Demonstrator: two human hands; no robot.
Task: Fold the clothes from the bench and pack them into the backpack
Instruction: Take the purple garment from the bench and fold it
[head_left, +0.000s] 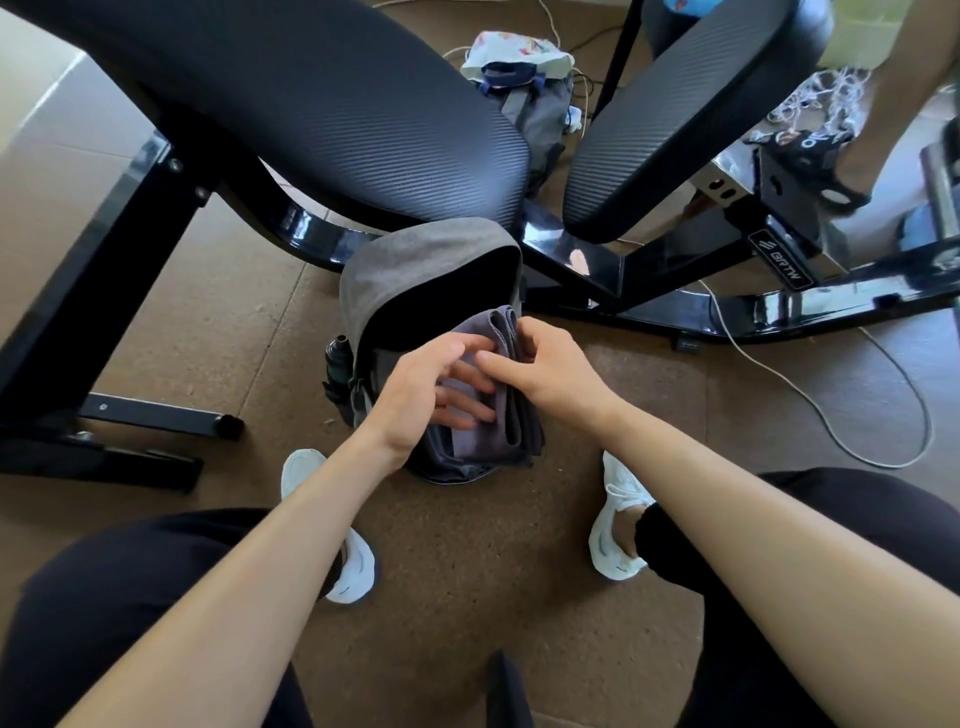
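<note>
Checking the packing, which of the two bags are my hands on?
The grey backpack between your shoes, folded cloth at its mouth; the other bag sits beyond the bench.

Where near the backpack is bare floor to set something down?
Bare floor between the shoes, and right of the backpack to the white cable. Crowded: the backpack's mouth, where left hand and right hand hold the grey garment.

The worktop pads (322, 104) at eleven and one o'clock are black vinyl with a fine ribbed weave and a dull sheen, on a frame (597, 265) of glossy black painted metal. At centre, the backpack (415, 260) is matt grey felt-like cloth and the garment (483, 332) thinner, smoother grey cloth. The floor (467, 545) at six o'clock is rough, speckled, matt brown, cork-like.
</note>
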